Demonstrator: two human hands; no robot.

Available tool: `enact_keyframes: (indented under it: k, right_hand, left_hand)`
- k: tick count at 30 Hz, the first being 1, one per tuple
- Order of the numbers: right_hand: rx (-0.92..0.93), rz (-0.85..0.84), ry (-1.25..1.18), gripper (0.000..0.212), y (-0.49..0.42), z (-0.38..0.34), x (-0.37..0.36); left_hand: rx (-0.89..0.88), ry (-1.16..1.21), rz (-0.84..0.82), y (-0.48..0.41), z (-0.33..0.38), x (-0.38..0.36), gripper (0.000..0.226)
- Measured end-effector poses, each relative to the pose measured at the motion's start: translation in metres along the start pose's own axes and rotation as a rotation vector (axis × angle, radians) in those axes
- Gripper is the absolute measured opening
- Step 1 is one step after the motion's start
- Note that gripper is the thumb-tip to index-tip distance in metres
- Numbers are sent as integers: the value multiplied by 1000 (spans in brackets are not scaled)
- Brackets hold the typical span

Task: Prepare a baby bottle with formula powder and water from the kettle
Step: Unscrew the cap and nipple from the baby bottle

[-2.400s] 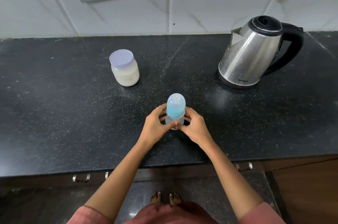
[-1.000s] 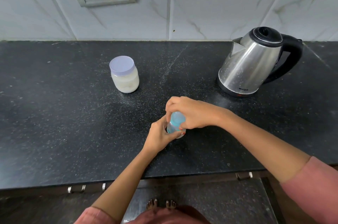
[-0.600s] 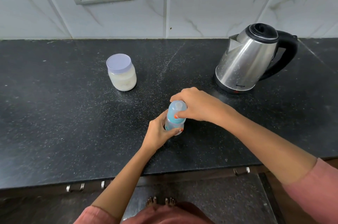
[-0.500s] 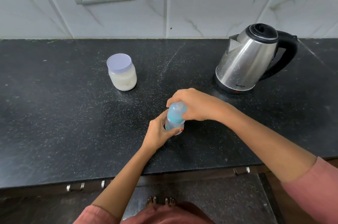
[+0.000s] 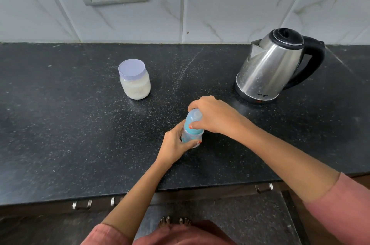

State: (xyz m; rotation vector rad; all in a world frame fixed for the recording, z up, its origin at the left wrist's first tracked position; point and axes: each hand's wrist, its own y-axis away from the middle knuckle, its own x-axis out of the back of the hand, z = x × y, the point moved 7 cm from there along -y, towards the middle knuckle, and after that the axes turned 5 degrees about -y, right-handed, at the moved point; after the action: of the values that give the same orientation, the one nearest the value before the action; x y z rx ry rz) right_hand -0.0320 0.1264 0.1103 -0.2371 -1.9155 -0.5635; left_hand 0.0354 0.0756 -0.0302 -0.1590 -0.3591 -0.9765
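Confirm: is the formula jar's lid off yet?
No, the lilac lid sits on top of the formula jar on the counter.

One head-worn camera looks forward and down, close over the countertop (image 5: 60, 134).

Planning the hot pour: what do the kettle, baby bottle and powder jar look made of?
Kettle: polished steel body, mirror-like reflections; black handle and lid look plastic. Baby bottle: translucent, likely plastic, with blue collar. Powder jar: clear wall showing cream powder, glass or plastic, cannot tell; matte lilac lid.
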Motion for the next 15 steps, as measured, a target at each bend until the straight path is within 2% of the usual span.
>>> enact_keyframes:
  k: [5,7,10,12,15]
  right_hand:
    - [96,-152,-123,43,2,-9,-5]
    - [99,-117,-178,36,2,-8,-3]
    - [10,4,-109,56,2,1,2]
    - [-54,44,-27,62,2,4,1]
    - [-82,30,-9,50,2,4,-5]
  left_hand:
    - [6,-27,7,0,1,1,56]
    - [17,-32,11,1,1,2,53]
    - [22,-35,25,2,1,3,53]
    - [26,-11,11,2,1,1,53]
    - [26,12,6,1,0,1,53]
